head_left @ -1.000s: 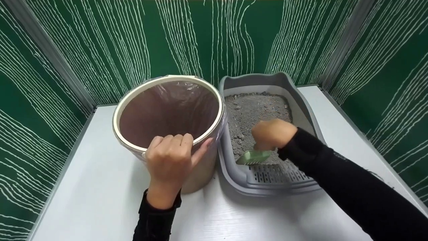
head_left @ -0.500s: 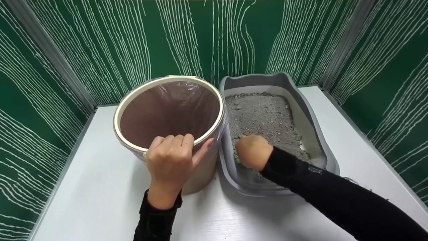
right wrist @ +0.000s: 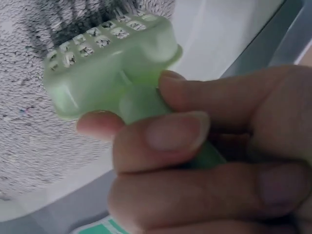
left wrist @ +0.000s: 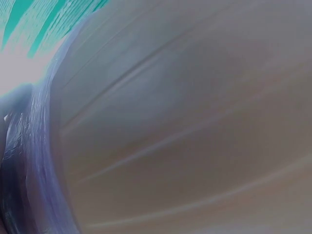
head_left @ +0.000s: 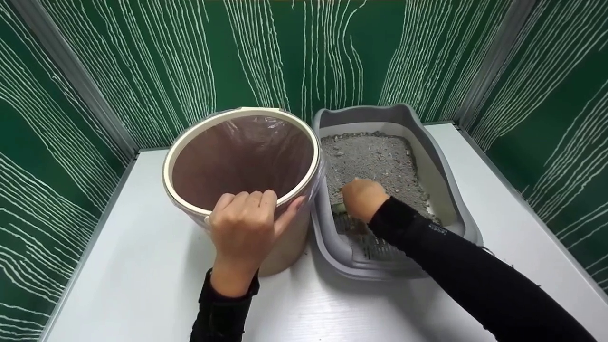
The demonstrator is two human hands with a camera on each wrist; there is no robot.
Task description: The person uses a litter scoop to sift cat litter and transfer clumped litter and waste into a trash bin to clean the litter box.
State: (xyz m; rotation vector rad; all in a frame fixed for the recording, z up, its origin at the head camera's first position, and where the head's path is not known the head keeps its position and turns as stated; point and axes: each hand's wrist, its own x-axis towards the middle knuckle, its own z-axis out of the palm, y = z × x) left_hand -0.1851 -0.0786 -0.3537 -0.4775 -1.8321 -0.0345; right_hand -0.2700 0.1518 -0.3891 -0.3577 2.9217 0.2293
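In the head view my left hand (head_left: 244,228) grips the near rim of a round trash bin (head_left: 168,161) lined with a clear plastic bag, the thumb along its outer side. The left wrist view is filled by the bin's blurred wall (left wrist: 195,122). My right hand (head_left: 365,199) is over the near part of a grey litter box (head_left: 323,237). It holds a green slotted litter scoop (right wrist: 112,68), fingers curled round the handle in the right wrist view. From above, the hand hides most of the scoop. Grey cat litter (head_left: 363,154) lies in the box.
Bin and litter box stand side by side on a white table (head_left: 304,308). A slotted grate (head_left: 380,249) forms the box's front end. Green walls with white lines (head_left: 332,52) enclose the back and both sides.
The right hand with the litter scoop swung left and toward the box's front, then shifted slightly back, over the grate's far left corner. The left hand and bin stay in place.
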